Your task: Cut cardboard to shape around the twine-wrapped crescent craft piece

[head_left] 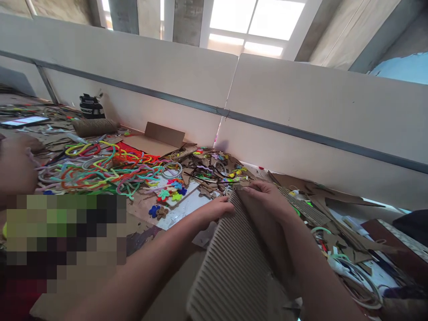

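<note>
A long piece of corrugated cardboard (pixel 230 263) stands out in front of me, its ridged face turned up and left. My left hand (pixel 219 211) is closed on its left edge near the far end, thumb on top. My right hand (pixel 267 196) pinches the far end of the same piece, where a dark, smooth brown side shows. The fingers under the cardboard are partly hidden. Just beyond both hands lies a heap of cardboard scraps (pixel 200 160) with small coloured bits.
Tangled pipe cleaners (pixel 100 171) and felt flowers (pixel 174 189) cover the left part of the table. A twine roll (pixel 95 128), a black bottle (pixel 91 107) and a phone (pixel 25 121) stand farther left. Another person's arm (pixel 16 165) reaches in there. Cardboard strips (pixel 304 207) lie right.
</note>
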The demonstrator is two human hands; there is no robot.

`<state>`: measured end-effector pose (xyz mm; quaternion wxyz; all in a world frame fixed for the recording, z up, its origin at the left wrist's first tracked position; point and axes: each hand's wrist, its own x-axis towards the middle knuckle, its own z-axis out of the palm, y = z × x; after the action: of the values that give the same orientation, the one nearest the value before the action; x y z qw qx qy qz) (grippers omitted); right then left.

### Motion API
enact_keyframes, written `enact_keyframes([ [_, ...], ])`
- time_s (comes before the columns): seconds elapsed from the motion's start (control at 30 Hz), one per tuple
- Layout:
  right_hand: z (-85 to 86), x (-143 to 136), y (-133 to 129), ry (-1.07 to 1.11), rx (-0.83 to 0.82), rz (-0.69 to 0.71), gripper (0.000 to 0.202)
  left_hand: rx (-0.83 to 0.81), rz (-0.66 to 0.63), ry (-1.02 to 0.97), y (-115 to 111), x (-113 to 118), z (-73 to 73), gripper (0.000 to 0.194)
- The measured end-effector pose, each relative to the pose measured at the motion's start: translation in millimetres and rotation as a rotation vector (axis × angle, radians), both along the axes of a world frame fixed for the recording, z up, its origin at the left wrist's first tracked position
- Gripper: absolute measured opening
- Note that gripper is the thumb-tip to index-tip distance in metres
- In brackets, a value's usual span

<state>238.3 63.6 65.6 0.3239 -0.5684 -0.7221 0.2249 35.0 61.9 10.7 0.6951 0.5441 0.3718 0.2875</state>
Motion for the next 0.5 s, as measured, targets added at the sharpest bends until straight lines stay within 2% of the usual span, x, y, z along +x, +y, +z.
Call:
enact_keyframes([
  [0.13,-2.3,-21.0,-4.6,-0.012,-0.049,0.139,0.034,0.026,0.039,0.036,6.9,-8.6,-4.5,0.024],
  [0.2,-3.6,-25.7,-4.6,-0.023,-0.056,0.166,0.033,0.038,0.048,0.032,8.3,-9.3,-7.1,0.018],
  [0.5,-1.3,-6.6,0.8,0.018,-0.052,0.048,0.033,0.039,0.075,0.032,9.5,1.3,-14.2,0.015],
])
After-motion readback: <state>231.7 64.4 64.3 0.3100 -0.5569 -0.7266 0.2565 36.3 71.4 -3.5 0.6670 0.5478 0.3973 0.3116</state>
